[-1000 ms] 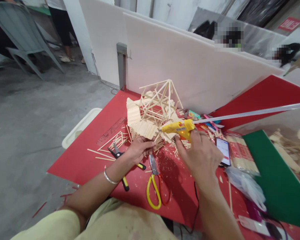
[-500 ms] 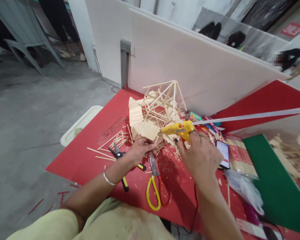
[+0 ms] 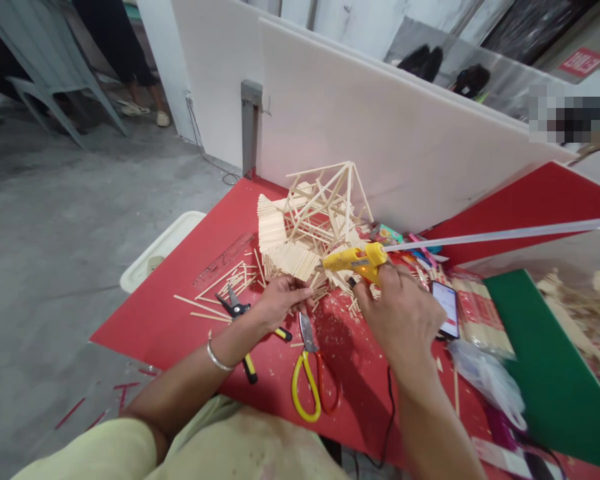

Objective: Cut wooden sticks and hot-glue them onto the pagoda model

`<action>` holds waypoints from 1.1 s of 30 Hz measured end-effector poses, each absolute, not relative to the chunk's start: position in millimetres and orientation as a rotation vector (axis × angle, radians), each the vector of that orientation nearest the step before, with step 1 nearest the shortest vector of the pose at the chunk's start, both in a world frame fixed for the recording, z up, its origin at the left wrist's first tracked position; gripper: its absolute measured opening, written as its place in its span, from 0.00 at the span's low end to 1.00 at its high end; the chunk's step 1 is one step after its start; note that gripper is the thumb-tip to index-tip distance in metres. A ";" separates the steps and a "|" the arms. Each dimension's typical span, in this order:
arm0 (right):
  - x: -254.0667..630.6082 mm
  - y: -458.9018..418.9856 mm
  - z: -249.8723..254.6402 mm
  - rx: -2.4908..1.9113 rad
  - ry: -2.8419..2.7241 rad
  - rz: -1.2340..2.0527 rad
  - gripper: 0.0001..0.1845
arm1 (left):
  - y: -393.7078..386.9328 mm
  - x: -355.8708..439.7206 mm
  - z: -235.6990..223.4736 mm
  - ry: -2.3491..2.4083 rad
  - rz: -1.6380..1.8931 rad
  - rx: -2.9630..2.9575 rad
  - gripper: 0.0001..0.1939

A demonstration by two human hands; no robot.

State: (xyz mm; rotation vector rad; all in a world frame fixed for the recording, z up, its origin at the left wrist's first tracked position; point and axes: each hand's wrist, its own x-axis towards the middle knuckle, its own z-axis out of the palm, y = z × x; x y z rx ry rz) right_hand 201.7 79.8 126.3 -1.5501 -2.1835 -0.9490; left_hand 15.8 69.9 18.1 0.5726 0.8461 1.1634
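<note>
A model built of thin wooden sticks (image 3: 286,257), with ridged panels and an open pointed frame, stands on the red tabletop (image 3: 155,303). My right hand (image 3: 397,303) is closed around a yellow glue gun (image 3: 353,260). Its nozzle points left, close to the model's front panel, and a long clear glue stick (image 3: 500,233) sticks out of its back. At the panel's lower edge, my left hand (image 3: 283,299) has its thumb and fingers pinched together; what lies between them is too small to make out. Scissors (image 3: 307,367) and cutting pliers (image 3: 240,310) lie just below this hand.
Loose sticks (image 3: 230,283) and a clear ruler (image 3: 223,259) lie on the left. To the right are a phone (image 3: 445,308), packs of sticks (image 3: 483,313), a plastic bag (image 3: 487,380) and a green board (image 3: 555,373). A white partition (image 3: 380,127) rises behind. The gun's cord (image 3: 391,420) hangs toward me.
Both hands, the glue gun and the model stay practically in place. The view shifts very slightly.
</note>
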 end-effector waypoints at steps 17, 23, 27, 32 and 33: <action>202.4 81.6 125.0 -1.535 -2.181 -0.958 0.15 | 69.2 14.0 15.3 0.784 1.098 0.770 0.18; 201.4 83.7 124.9 -1.499 -2.092 -1.019 0.14 | 70.9 13.1 19.7 0.842 1.096 0.795 0.20; 198.5 85.6 124.0 -1.468 -2.081 -0.993 0.14 | 71.6 15.2 24.2 0.880 1.121 0.782 0.21; 197.7 85.7 123.5 -1.453 -2.081 -1.026 0.12 | 71.6 17.9 25.7 0.907 1.158 0.791 0.20; 197.9 85.4 123.7 -1.451 -2.087 -1.021 0.12 | 71.6 18.3 25.9 0.915 1.166 0.790 0.20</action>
